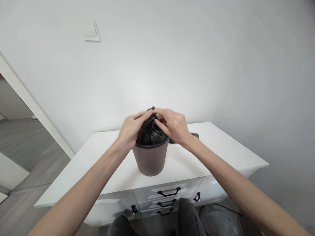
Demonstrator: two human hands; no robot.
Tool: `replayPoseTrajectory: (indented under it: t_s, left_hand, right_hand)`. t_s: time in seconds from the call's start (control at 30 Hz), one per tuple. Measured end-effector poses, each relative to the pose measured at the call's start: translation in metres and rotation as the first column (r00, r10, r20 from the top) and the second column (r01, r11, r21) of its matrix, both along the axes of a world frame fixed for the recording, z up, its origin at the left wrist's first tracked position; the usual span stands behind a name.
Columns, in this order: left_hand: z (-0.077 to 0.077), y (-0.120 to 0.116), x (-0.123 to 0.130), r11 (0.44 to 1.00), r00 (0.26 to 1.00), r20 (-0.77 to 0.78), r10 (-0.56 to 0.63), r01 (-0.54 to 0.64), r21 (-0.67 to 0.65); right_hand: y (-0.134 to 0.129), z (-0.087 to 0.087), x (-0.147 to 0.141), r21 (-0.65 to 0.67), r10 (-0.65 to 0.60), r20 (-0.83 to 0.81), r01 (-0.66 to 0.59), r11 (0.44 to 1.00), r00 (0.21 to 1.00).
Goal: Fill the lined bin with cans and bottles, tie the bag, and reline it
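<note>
A brown bucket-like bin [150,160] with a dark rim stands upright on the white cabinet top. Inside it sits a black plastic bag [150,132], its top gathered and rising above the rim. My left hand [133,127] holds the bag's gathered top from the left, with its wrist over the rim. From the right, my right hand [173,124] pinches the same gathered part, its fingertips close to those of my left hand. Something small and red shows under the right fingers, too hidden to name.
Behind the bin, to the right, a black item [195,135] lies on the white cabinet top [221,150]. The wall rises directly behind. Drawers with black handles face me, and a clear plastic bag [219,219] is on the floor at lower right.
</note>
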State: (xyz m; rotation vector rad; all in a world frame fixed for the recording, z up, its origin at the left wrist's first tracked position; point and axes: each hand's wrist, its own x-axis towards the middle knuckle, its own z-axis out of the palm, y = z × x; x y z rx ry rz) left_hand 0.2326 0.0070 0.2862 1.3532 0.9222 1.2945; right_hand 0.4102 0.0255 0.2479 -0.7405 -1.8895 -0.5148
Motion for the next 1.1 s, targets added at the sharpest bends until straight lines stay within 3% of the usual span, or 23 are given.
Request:
replayPoseTrajectory:
  t_s: [0.23, 0.4, 0.53, 0.7, 0.9, 1.03, 1.1]
  left_hand:
    - [-0.020, 0.027, -0.011, 0.980, 0.982, -0.050, 0.180, -0.175, 0.091]
    - [-0.039, 0.059, -0.029, 0.926, 0.914, -0.163, 0.370, -0.349, 0.145]
    - [-0.046, 0.066, -0.035, 0.890, 0.859, -0.249, 0.447, -0.398, 0.223]
    - [-0.039, 0.056, -0.032, 0.893, 0.869, -0.267, 0.416, -0.334, 0.302]
    - [-0.023, 0.040, -0.023, 0.880, 0.880, -0.245, 0.406, -0.304, 0.366]
    - [-0.015, 0.038, -0.021, 0.853, 0.897, -0.193, 0.397, -0.282, 0.440]
    - [-0.014, 0.037, -0.024, 0.842, 0.900, -0.169, 0.401, -0.289, 0.456]
  right_hand:
    - [-0.019, -0.004, 0.011, -0.269, 0.101, 0.057, -0.082, 0.960, 0.993]
    - [-0.043, -0.014, 0.020, -0.536, 0.165, -0.008, -0.143, 0.832, 0.986]
    - [-0.058, -0.017, 0.024, -0.628, 0.203, -0.131, -0.239, 0.740, 0.970]
    - [-0.056, -0.009, 0.027, -0.666, 0.218, -0.159, -0.268, 0.696, 0.963]
    - [-0.022, 0.001, 0.016, -0.752, 0.121, -0.157, -0.198, 0.628, 0.980]
    - [-0.007, 0.007, 0.001, -0.745, 0.057, -0.043, -0.070, 0.663, 0.997]
    - [-0.005, 0.009, -0.003, -0.737, 0.051, -0.050, -0.071, 0.672, 0.997]
